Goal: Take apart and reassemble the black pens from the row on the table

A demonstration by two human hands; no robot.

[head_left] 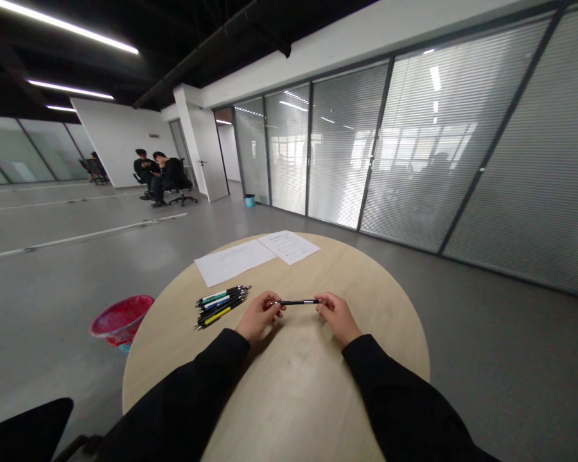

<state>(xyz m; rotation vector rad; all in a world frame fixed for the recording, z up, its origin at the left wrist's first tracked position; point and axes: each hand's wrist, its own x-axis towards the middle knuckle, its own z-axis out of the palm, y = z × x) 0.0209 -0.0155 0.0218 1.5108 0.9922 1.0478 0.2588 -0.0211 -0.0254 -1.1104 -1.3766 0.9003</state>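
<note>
Black pen [298, 301], held lengthwise over the near half of a round wooden table [361, 276]. Left hand [261, 314] and right hand [336, 316] each pinch one end between thumb and fingers; the fingertips hide both ends, so tip and cap cannot be told apart. Whether the pen touches the tabletop is unclear. Just beside the left hand lies a pile of pens [221, 307], with green, blue and yellow among the black; they overlap too closely for a sure count. Farther back, a blank-looking sheet [236, 262] adjoins a printed sheet [289, 247], whose lines are too small to read. Black sleeves [409, 404] cover part of the tabletop and are cut off by the lower border, as is the table's near edge. At left, the table's rim partly hides a red basket [122, 317]; a dark chair [29, 430] shows only in part.
</note>
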